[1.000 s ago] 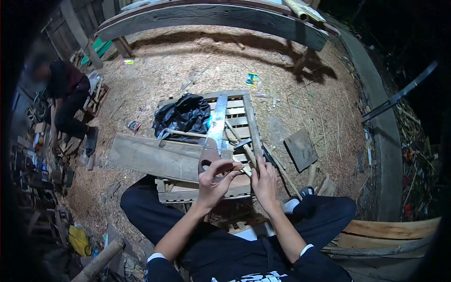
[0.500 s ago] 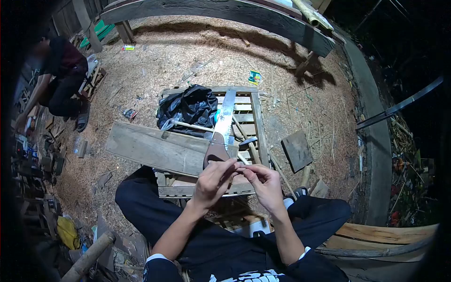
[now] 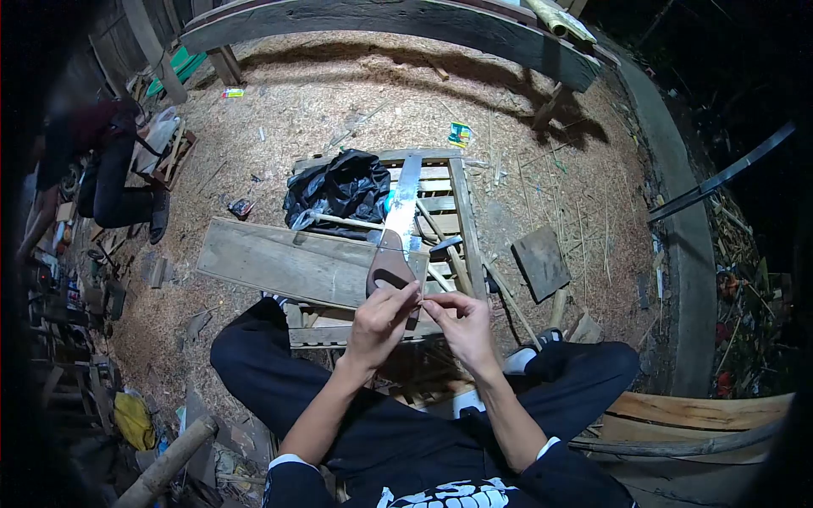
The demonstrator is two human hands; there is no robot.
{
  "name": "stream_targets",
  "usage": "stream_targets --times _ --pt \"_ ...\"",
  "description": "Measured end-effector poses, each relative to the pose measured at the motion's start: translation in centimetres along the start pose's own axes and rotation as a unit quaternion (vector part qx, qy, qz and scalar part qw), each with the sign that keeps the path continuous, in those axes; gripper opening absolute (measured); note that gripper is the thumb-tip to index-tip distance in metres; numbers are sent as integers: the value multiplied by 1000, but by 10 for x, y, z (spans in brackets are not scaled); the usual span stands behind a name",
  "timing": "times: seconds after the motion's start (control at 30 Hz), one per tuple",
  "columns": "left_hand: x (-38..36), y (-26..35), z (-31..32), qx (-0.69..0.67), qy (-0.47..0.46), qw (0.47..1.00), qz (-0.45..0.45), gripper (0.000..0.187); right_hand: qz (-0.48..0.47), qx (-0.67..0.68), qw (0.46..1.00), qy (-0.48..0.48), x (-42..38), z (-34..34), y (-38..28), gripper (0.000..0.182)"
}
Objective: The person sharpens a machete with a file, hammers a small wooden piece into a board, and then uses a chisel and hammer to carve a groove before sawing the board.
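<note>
My left hand (image 3: 378, 325) and my right hand (image 3: 462, 330) meet fingertip to fingertip over the near edge of a slatted wooden crate (image 3: 464, 207). Both are pinched closed around something too small to make out. Just beyond them lies a handsaw (image 3: 398, 241), its brown handle close to my left fingers and its blade pointing away. A wide plank (image 3: 279, 262) rests across the crate's left side, partly under the saw handle. Behind the plank sits a crumpled black plastic bag (image 3: 343, 190). A hammer-like tool (image 3: 445, 245) lies on the slats right of the saw.
A person (image 3: 110, 169) crouches at the left beside a small box (image 3: 174, 161). A long beam (image 3: 381, 20) spans the back. On the ground, a dark square board (image 3: 540, 264) lies right of the crate. A round pole (image 3: 168, 464) juts in at lower left.
My joined hands have shifted slightly left and my right fingers have moved closer in. The person at the left has changed posture, leaning further left. The view has tilted slightly.
</note>
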State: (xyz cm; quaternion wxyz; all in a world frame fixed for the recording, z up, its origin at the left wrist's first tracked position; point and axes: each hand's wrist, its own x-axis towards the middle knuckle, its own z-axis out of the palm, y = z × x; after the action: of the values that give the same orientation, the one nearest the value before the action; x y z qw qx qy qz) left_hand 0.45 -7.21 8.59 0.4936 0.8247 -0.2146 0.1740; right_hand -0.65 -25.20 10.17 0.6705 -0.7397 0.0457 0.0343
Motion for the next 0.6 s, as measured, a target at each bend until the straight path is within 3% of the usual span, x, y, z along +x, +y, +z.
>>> stream_targets --times 0.17,0.27,0.33,0.47,0.6 --pt "-7 4 2 -67 -29 994 -76 35 -71 -66 995 8 -8 -3 6 17" --pt "-5 5 0 -76 -47 989 -117 31 -43 -64 997 8 -6 -3 6 16" --pt "-3 2 -3 -42 -63 995 -64 31 -20 -61 998 16 -5 1 7 15" --pt "-3 -1 -11 -3 -76 995 -57 27 -4 -38 999 22 0 14 11 16" --pt "-4 -9 -17 -23 -56 991 -122 23 27 31 999 31 8 38 15 20"
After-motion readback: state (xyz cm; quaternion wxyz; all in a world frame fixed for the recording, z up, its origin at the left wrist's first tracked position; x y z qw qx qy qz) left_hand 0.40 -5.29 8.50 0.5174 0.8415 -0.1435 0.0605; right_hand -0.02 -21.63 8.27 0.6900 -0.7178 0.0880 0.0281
